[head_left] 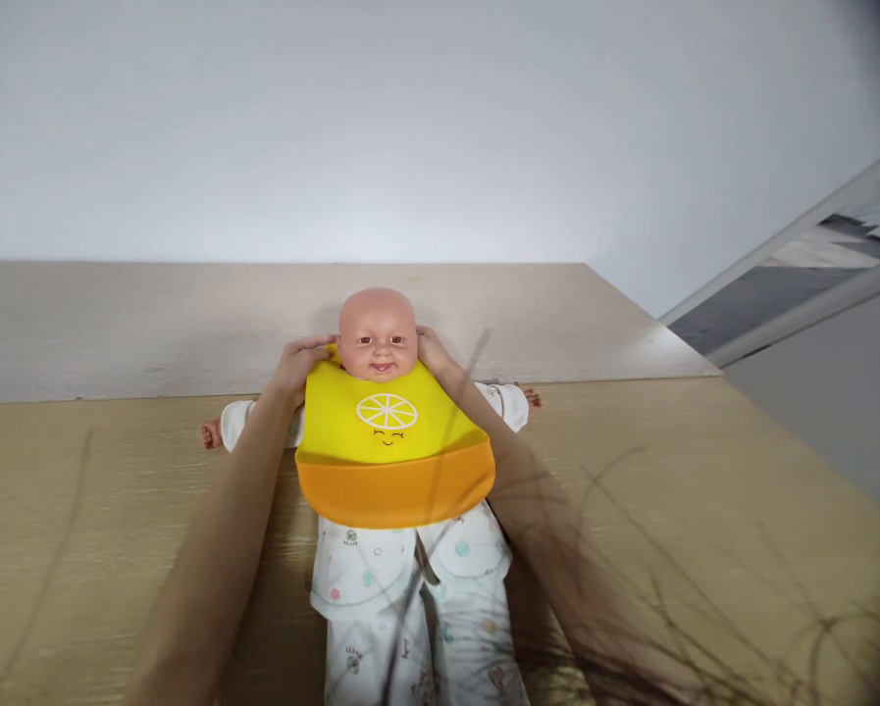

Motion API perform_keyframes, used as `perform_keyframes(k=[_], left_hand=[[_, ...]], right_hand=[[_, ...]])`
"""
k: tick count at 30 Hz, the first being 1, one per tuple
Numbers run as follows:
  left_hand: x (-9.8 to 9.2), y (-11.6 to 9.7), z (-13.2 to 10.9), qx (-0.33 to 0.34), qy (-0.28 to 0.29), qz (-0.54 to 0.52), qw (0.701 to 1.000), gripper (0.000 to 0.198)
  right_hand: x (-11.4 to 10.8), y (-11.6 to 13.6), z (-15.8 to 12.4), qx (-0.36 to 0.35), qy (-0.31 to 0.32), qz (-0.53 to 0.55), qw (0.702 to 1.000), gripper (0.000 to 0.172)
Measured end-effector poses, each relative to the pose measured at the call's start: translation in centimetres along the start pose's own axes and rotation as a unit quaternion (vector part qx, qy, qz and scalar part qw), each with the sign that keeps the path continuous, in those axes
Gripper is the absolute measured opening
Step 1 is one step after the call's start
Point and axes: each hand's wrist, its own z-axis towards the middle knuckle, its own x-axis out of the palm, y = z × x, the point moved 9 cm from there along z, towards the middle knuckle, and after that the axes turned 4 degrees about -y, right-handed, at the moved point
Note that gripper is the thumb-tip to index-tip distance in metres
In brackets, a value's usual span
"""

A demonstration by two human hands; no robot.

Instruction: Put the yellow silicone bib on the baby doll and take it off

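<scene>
A bald baby doll [377,319] lies face up on a wooden tabletop, arms spread, in white printed clothes. Over its chest lies a yellow silicone bib [336,412] with a white citrus slice, a smiling face and an orange catch pocket [395,490]. At one side of the doll's neck, my left hand [301,368] is closed on the bib's upper strap, its fingertips partly behind the neck. My right hand [437,355] curls round the bib's other upper edge, with most of its fingers hidden behind the doll's head. The strap ends behind the neck are out of sight.
The wooden tabletop [116,510] extends to both sides, with a paler strip [116,328] along the back. Behind it rises a white wall [299,127]. A framed panel [793,265] stands at the right. Dark blurred hair strands cross the lower right.
</scene>
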Motion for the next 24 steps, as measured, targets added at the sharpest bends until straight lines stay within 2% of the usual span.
perform_keyframes(k=[2,4,7,11,16,20,24], left_hand=[[0.1,0.2,0.2,0.003,0.005,0.008,1.0,0.034],[0.6,0.1,0.2,0.011,0.021,0.01,1.0,0.031],[1.1,0.1,-0.1,0.012,0.032,-0.002,0.999,0.038],[1.2,0.0,-0.2,0.011,0.024,-0.002,1.0,0.048],[1.2,-0.3,-0.1,0.032,0.026,0.004,0.999,0.04],[1.7,-0.2,-0.2,0.037,0.049,-0.022,0.998,0.038],[1.6,0.3,0.0,0.035,0.049,-0.025,0.998,0.035]], right_hand=[[0.2,-0.2,0.0,0.002,0.011,0.031,0.999,0.033],[0.3,-0.2,0.3,-0.01,0.018,0.038,0.999,0.037],[0.2,-0.2,0.8,-0.021,0.017,0.028,0.999,0.036],[-0.4,0.6,1.3,-0.034,-0.009,-0.015,0.999,0.026],[-1.2,2.6,1.2,-0.061,-0.022,-0.069,0.995,0.018],[-2.0,3.6,0.8,-0.041,-0.046,-0.074,0.995,0.019],[-2.1,4.0,0.6,-0.038,-0.046,-0.085,0.995,0.021]])
